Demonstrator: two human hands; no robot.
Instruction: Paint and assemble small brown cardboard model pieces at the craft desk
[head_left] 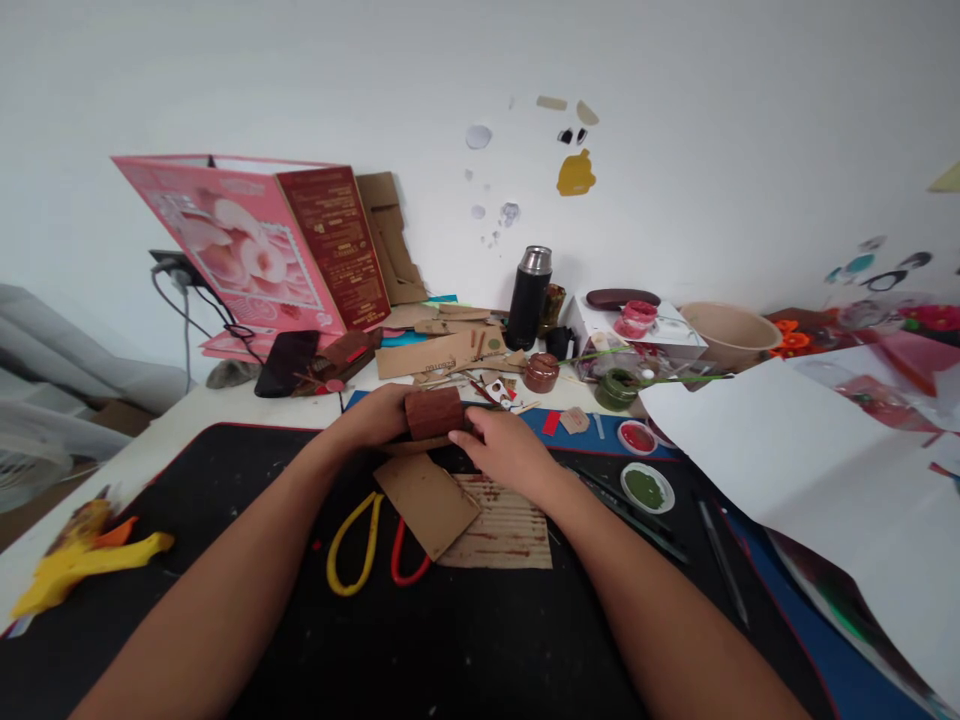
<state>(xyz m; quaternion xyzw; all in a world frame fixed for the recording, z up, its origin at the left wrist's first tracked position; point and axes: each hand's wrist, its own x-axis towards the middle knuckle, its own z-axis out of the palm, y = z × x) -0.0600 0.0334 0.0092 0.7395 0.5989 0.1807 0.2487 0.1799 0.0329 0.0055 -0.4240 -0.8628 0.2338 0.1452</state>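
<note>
A reddish-brown painted block (pixel 433 412), rounded on top, is held up between my two hands over the far part of the black mat. My left hand (pixel 384 412) grips its left end, with the fingertips hidden behind it. At the right end, my right hand (pixel 504 445) closes its thumb and fingers on the edge. Just below lie a flat cardboard piece (pixel 427 503) and a ridged corrugated piece (pixel 499 525) with brown smears. Scissors with one yellow handle (pixel 352 545) and one red handle (pixel 409 555) stick out from under the cardboard.
A yellow glue gun (pixel 90 560) lies at left. Open paint lids, one green (pixel 646 488) and one red (pixel 637 437), sit at right beside a pen (pixel 724 565). Behind stand a black flask (pixel 529 300), a brown paint jar (pixel 541 372) and a pink bag (pixel 247 250). White paper (pixel 772 440) covers the right.
</note>
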